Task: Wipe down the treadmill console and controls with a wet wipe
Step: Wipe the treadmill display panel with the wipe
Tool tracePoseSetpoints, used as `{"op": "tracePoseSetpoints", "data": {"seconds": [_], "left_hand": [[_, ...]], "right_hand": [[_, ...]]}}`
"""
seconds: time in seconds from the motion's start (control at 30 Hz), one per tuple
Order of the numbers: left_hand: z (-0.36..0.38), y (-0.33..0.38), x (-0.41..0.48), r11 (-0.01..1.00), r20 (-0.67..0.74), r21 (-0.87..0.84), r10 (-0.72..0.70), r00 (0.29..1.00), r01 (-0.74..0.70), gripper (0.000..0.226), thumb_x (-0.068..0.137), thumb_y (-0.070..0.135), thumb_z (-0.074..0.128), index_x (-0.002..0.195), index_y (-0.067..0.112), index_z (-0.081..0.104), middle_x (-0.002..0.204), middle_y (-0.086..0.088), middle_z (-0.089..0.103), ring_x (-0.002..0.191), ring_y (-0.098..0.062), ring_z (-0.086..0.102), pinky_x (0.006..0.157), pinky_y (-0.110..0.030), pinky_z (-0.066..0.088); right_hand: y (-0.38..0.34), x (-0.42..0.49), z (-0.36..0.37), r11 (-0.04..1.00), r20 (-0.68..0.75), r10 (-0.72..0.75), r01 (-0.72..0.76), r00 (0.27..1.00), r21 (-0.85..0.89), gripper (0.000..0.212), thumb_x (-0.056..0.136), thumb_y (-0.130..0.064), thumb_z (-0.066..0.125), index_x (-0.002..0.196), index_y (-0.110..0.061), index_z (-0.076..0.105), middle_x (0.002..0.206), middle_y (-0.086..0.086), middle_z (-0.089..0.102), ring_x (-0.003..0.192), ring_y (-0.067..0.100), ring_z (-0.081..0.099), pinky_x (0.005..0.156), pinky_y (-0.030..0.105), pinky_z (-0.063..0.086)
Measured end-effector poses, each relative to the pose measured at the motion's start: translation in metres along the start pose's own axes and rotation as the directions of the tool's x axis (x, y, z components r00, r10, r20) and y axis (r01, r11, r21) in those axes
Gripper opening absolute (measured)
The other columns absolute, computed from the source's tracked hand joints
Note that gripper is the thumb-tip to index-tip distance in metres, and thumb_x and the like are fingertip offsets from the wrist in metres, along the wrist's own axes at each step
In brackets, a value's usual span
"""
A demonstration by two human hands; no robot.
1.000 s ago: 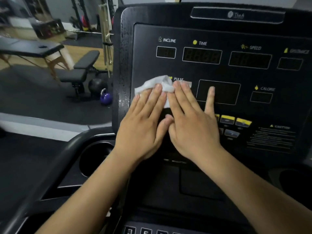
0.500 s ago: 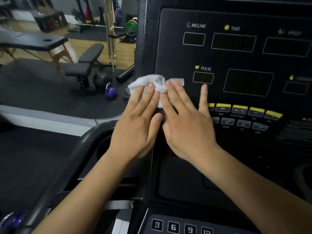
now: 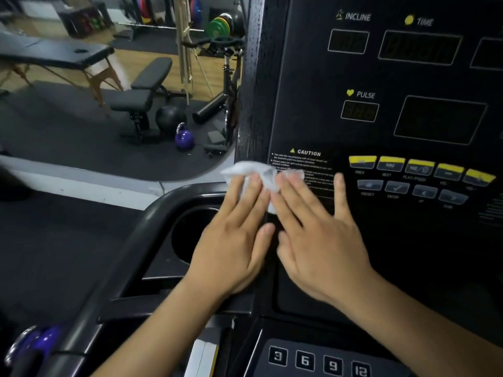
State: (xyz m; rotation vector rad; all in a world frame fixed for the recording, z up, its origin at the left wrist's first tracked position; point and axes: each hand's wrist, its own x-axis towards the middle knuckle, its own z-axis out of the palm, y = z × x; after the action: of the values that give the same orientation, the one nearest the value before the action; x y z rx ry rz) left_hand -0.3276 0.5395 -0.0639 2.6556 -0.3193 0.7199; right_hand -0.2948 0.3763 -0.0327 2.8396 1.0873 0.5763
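A white wet wipe (image 3: pixel 260 174) is pressed flat against the lower left part of the black treadmill console (image 3: pixel 304 77) by 2 bare hands laid side by side. The left hand (image 3: pixel 234 240) is held palm down with its fingers (image 3: pixel 253 197) extended and close together, their tips resting on the wipe. The right hand (image 3: pixel 318 240) is also held flat; 3 of its fingers (image 3: pixel 292 194) are kept together on the wipe's right portion, while 1 finger is spread apart to the right and is laid on the bare panel. The crumpled edge of the wipe is seen just above the fingertips, overlapping the CAUTION label (image 3: pixel 307 156). To the right of the spread finger, a row of yellow buttons (image 3: pixel 419 165) and a row of grey buttons (image 3: pixel 411 190) are seen. Below the left palm, a round cup holder (image 3: pixel 187 235) is partly covered. Near the wrists, keys marked 3, 6, 9 and 12 (image 3: pixel 318 361) are visible.
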Motion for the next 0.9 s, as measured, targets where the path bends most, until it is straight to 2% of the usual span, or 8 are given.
{"op": "tracePoseSetpoints", "data": {"seconds": [0.1, 0.23, 0.37, 0.47, 0.63, 0.8, 0.9], "left_hand": [[-0.001, -0.001, 0.010, 0.998, 0.002, 0.037, 0.054, 0.999, -0.054, 0.058, 0.105, 0.039, 0.024, 0.145, 0.001, 0.043, 0.156, -0.017, 0.034, 0.149, -0.034, 0.013, 0.122, -0.031, 0.015], [-0.010, 0.004, 0.059, 0.997, -0.047, 0.045, 0.060, 0.997, -0.058, 0.061, 0.105, 0.040, 0.022, 0.148, 0.000, 0.037, 0.159, -0.018, 0.026, 0.150, -0.035, 0.008, 0.123, -0.044, 0.015], [0.011, 0.008, 0.019, 0.995, 0.007, 0.021, 0.101, 0.995, -0.101, 0.055, 0.104, 0.034, 0.031, 0.148, 0.003, 0.038, 0.159, -0.015, 0.027, 0.151, -0.034, 0.013, 0.119, -0.054, 0.022], [0.013, 0.013, 0.011, 0.993, 0.034, 0.004, 0.120, 0.992, -0.120, 0.055, 0.104, 0.036, 0.032, 0.148, 0.005, 0.040, 0.159, -0.013, 0.030, 0.150, -0.032, 0.017, 0.117, -0.053, 0.026], [0.002, 0.024, 0.066, 0.992, -0.020, 0.047, 0.117, 0.993, -0.116, 0.059, 0.103, 0.039, 0.032, 0.149, 0.003, 0.036, 0.160, -0.015, 0.026, 0.150, -0.035, 0.014, 0.120, -0.052, 0.019], [0.022, 0.044, 0.015, 0.996, 0.091, 0.006, 0.092, 0.992, -0.093, 0.062, 0.103, 0.046, 0.029, 0.149, 0.006, 0.038, 0.160, -0.010, 0.027, 0.151, -0.028, 0.014, 0.121, -0.048, 0.020], [0.020, 0.054, 0.040, 0.993, 0.085, 0.055, 0.097, 0.992, -0.102, 0.062, 0.104, 0.044, 0.026, 0.149, 0.004, 0.037, 0.160, -0.013, 0.027, 0.150, -0.030, 0.017, 0.121, -0.047, 0.019]], "right_hand": [[0.013, 0.003, -0.006, 1.000, -0.006, -0.010, 0.010, 1.000, -0.003, 0.058, 0.093, -0.035, 0.033, 0.144, -0.009, 0.042, 0.156, 0.006, 0.032, 0.147, 0.017, 0.022, 0.113, 0.068, 0.005], [0.032, 0.034, -0.025, 0.994, -0.101, 0.106, -0.108, 0.989, -0.010, 0.057, 0.096, -0.032, 0.032, 0.147, -0.008, 0.037, 0.158, 0.008, 0.027, 0.148, 0.018, 0.018, 0.114, 0.067, 0.002], [0.021, -0.007, -0.007, 0.999, -0.033, 0.044, -0.044, 0.999, -0.003, 0.058, 0.096, -0.035, 0.034, 0.146, -0.007, 0.039, 0.158, 0.007, 0.028, 0.148, 0.019, 0.018, 0.114, 0.066, 0.007], [0.030, -0.018, -0.006, 1.000, 0.000, 0.014, -0.014, 1.000, -0.011, 0.055, 0.096, -0.035, 0.034, 0.145, -0.010, 0.042, 0.157, 0.004, 0.031, 0.147, 0.016, 0.022, 0.113, 0.067, 0.008], [0.049, 0.015, -0.026, 0.988, -0.120, 0.154, -0.154, 0.981, 0.006, 0.055, 0.097, -0.030, 0.031, 0.147, -0.007, 0.038, 0.158, 0.008, 0.028, 0.148, 0.017, 0.018, 0.114, 0.066, 0.002], [0.043, -0.039, -0.003, 0.998, -0.030, 0.060, -0.060, 0.998, -0.011, 0.056, 0.095, -0.032, 0.034, 0.144, -0.005, 0.042, 0.157, 0.008, 0.029, 0.147, 0.020, 0.021, 0.113, 0.068, 0.009], [0.062, -0.025, -0.014, 0.996, -0.045, 0.080, -0.081, 0.996, -0.037, 0.054, 0.096, -0.029, 0.032, 0.142, -0.004, 0.044, 0.156, 0.009, 0.033, 0.146, 0.019, 0.024, 0.112, 0.069, 0.008]]}}
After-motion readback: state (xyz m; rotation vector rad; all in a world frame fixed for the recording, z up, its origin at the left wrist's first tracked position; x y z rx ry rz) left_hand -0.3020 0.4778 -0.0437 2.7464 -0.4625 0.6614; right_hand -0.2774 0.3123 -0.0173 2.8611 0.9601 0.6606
